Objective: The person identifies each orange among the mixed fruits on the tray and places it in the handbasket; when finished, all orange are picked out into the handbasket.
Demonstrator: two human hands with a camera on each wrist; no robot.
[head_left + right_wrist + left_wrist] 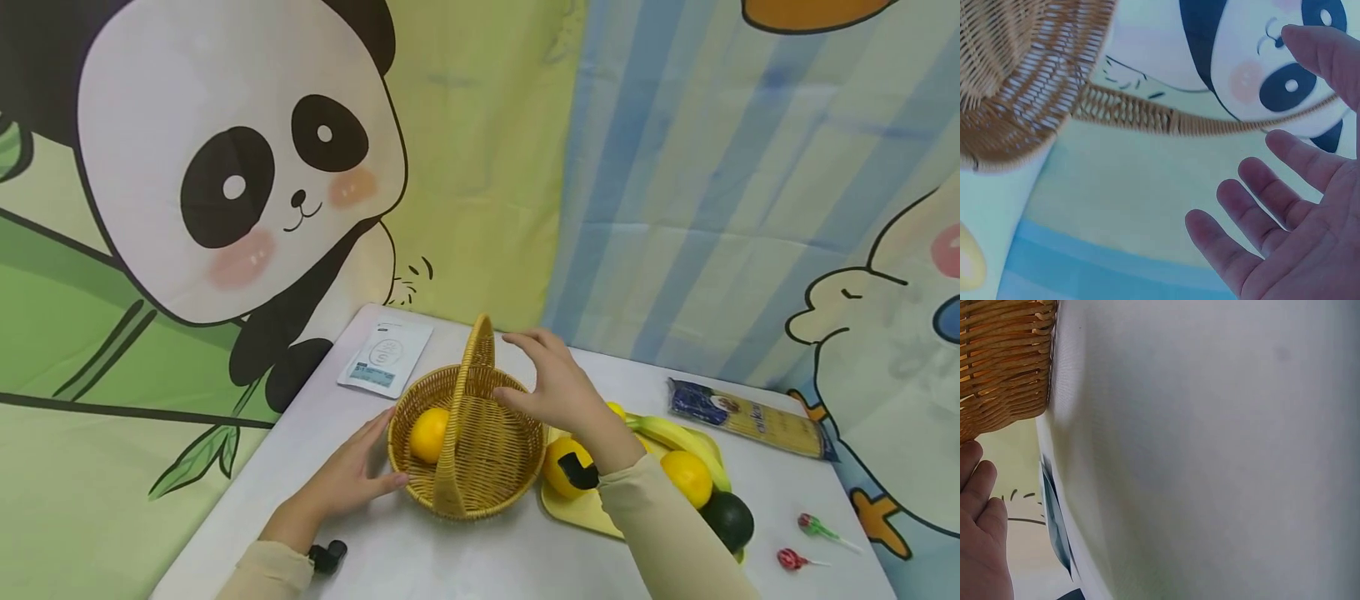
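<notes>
A woven wicker basket with a tall arched handle stands on the white table, one orange inside it. My left hand touches the basket's left side with fairly straight fingers and thumb; in the left wrist view its fingertips meet the wicker wall. Above the basket's right rim, my right hand hovers beside the handle, fingers spread and holding nothing. The right wrist view shows the handle passing close to the spread fingers, apparently apart from the palm.
Right of the basket, a yellow tray bears oranges, bananas and a dark green round fruit. Farther right lie a pasta packet and two lollipops. A white pouch lies back left. Printed curtains hang behind.
</notes>
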